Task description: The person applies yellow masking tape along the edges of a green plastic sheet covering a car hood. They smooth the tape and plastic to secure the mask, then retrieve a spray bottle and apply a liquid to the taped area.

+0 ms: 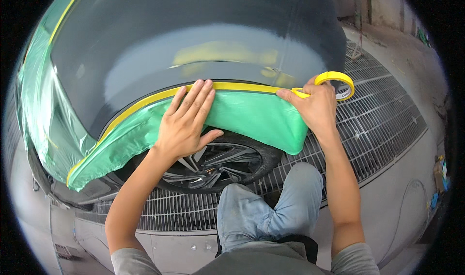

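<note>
My left hand [184,120] lies flat with fingers stretched out, its fingertips on a strip of yellow masking tape [242,86] along the wheel arch edge. Below the strip hangs green masking film [256,115], partly under my palm. My right hand [317,105] grips a roll of yellow masking tape [334,75] at the right end of the strip, with the thumb over the tape. Above the strip curves a dark grey car panel [135,47], with a lighter sanded-looking area and yellowish patches.
Behind the film is the car wheel [218,163], with a black tyre and grey spokes. More green film [53,115] covers the car's left part. Metal floor grating [373,125] runs beneath and to the right. My knees [295,183] are close to the wheel.
</note>
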Motion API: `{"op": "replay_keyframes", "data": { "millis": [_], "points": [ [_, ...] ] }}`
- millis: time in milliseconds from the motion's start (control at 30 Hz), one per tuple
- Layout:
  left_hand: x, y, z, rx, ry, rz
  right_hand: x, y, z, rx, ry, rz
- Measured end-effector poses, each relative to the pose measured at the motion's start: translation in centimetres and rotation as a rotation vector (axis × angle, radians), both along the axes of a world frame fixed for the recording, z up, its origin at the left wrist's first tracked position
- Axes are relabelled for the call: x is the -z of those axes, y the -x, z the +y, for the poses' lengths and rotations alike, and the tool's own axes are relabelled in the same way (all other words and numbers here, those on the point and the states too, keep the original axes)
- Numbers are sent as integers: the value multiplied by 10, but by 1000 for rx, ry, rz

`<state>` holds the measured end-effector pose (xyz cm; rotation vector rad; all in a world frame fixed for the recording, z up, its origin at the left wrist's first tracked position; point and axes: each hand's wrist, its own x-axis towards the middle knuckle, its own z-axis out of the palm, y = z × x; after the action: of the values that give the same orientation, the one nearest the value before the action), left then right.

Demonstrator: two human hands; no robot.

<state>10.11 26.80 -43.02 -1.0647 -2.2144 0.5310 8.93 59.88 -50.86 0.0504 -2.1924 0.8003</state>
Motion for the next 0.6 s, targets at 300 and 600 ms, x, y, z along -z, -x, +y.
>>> {"op": "replay_keyframes", "data": {
  "millis": [300, 600],
  "points": [
    [10, 13, 48, 10, 145, -42, 81, 9, 47, 76, 153, -50],
    [32, 26, 100, 94, 276, -112, 137, 20, 73, 116, 220, -52]
  ]
}}
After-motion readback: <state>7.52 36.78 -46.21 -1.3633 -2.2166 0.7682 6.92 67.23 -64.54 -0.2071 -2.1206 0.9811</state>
